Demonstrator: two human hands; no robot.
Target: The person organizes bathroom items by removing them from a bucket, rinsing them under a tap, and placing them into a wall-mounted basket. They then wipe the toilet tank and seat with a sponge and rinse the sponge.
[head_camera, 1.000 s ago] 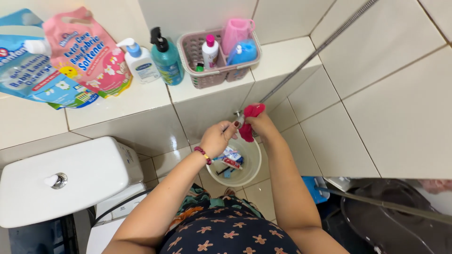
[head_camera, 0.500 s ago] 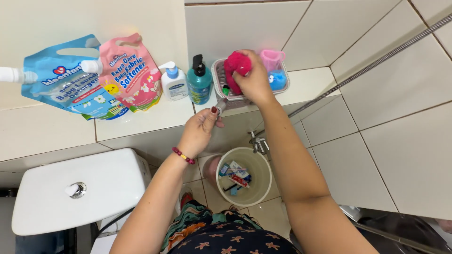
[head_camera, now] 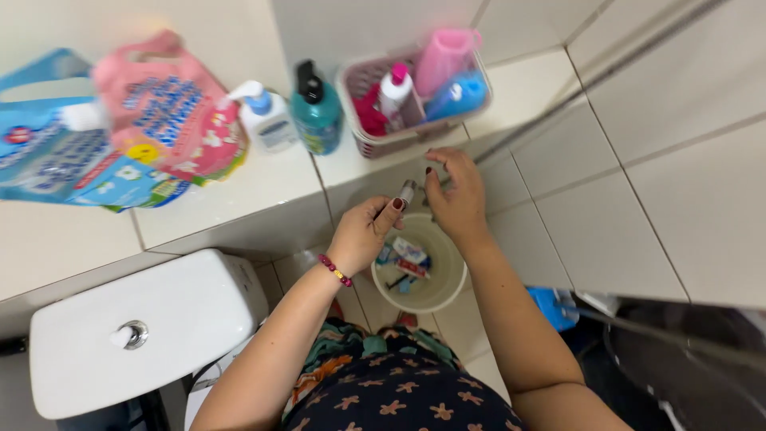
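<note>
On the tiled ledge we see a blue refill pouch at far left, lying tilted with a white cap. A pink refill pouch overlaps it on the right, printed with blue lettering and a yellow figure. Next stand a small white pump bottle with a blue-and-white label and a teal pump bottle with a black pump head. Down in the pale bucket lie small red, white and blue packets.
</note>
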